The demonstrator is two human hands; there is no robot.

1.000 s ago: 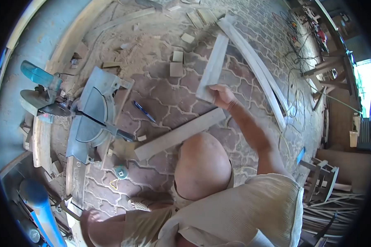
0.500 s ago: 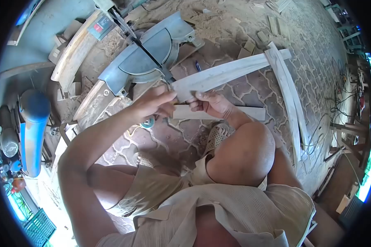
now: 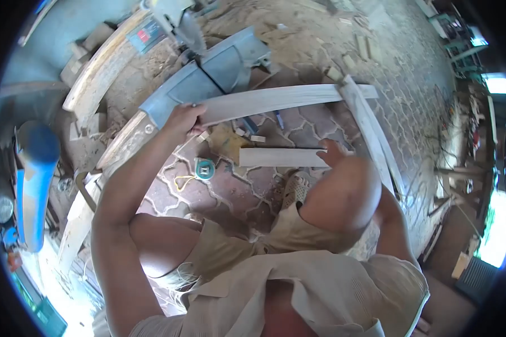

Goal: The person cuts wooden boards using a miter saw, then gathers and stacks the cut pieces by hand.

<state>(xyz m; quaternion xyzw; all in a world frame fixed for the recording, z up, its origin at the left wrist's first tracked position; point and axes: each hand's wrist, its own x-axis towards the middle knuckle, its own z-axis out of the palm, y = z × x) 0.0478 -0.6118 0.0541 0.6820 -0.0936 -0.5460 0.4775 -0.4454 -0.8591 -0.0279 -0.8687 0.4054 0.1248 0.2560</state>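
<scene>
My left hand [image 3: 184, 119] is closed around the left end of a long pale wooden board [image 3: 275, 102]. That end lies at the front of the grey mitre saw base [image 3: 177, 92], and the far end meets other boards on the right. My right hand [image 3: 335, 153] is over the right end of a shorter board [image 3: 281, 157] on the floor, fingers apart; whether it touches the wood is unclear. Between my hands and feet sits a teal tape measure [image 3: 204, 169] with a yellow strap. A blue pen [image 3: 279, 119] lies beyond the short board.
The saw blade [image 3: 191, 36] stands raised above the base. Two long boards [image 3: 371, 132] slant across the floor at right. Small wood offcuts [image 3: 257, 139] lie near the saw. A blue cylindrical machine [image 3: 37, 185] stands at far left. Sawdust covers the paving behind.
My left hand now grips the long board's end, which has shifted left along the saw front. My right hand has left that end and moved right to the short board.
</scene>
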